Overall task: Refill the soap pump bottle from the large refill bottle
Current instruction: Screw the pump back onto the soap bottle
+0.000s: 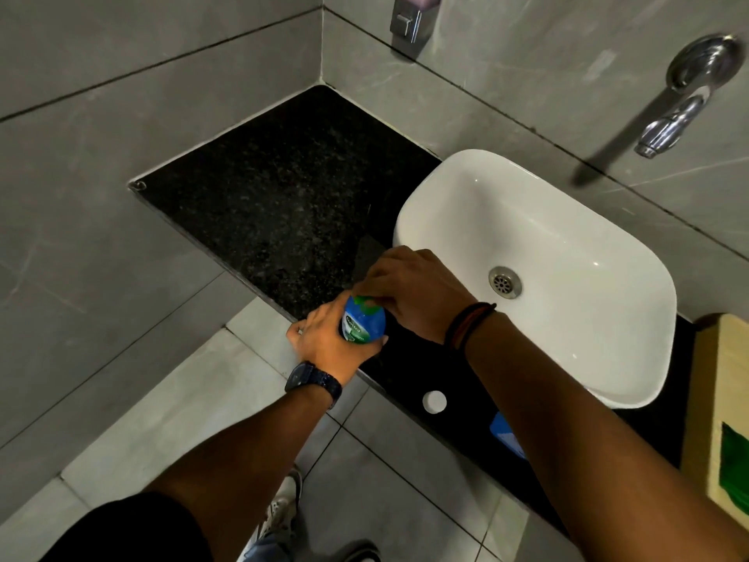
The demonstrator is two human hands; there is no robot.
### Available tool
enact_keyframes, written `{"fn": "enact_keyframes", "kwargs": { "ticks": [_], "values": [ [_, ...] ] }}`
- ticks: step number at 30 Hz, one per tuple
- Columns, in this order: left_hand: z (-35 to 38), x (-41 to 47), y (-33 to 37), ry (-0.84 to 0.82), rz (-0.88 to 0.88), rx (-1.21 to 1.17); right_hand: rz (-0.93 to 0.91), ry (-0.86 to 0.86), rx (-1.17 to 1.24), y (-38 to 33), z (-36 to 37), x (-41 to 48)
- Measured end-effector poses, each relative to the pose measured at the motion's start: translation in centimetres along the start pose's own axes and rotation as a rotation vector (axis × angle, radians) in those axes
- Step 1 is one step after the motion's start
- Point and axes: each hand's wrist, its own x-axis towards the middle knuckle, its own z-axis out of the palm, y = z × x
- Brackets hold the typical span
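A blue bottle with a green top (pixel 364 323) stands at the front edge of the black granite counter (pixel 283 196). My left hand (pixel 324 338) wraps around its body from the left. My right hand (pixel 409 290) covers the green top from above, fingers closed on it. Further right along the counter edge, a second blue bottle (pixel 504 434) with a white round cap (pixel 434 401) shows only partly, since my right forearm hides most of it.
A white basin (pixel 632 253) sits on the counter to the right, with a chrome tap (pixel 673 123) on the wall above it. A wall soap dispenser (pixel 413 14) hangs at the top. A wooden box (pixel 717 399) stands at the far right.
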Motion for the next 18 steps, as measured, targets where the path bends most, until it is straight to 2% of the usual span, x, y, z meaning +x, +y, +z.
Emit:
{"fn": "enact_keyframes", "kwargs": {
  "ticks": [3,5,8,10,11,14,18],
  "values": [
    [0.3,0.3,0.1,0.022,0.012,0.003,-0.045,-0.015,-0.054,0.7,0.0,0.1],
    [0.5,0.8,0.2,0.035,0.032,0.015,-0.031,0.035,-0.023,0.9,0.4,0.0],
    [0.6,1.8,0.2,0.087,0.009,-0.027,0.112,0.334,0.149,0.6,2.2,-1.1],
    [0.5,2.5,0.1,0.113,-0.024,-0.061,0.290,0.554,0.281,0.0,4.4,-2.0],
    [0.4,2.8,0.0,0.113,-0.027,-0.060,0.383,0.601,0.326,-0.4,5.8,-2.3],
    [0.2,3.5,-0.5,0.074,0.014,-0.038,0.556,0.524,0.389,-1.3,10.4,-3.1],
    [-0.1,3.9,-1.2,0.032,0.107,-0.003,0.564,0.365,0.314,-1.6,15.2,-3.3]
  ]
}}
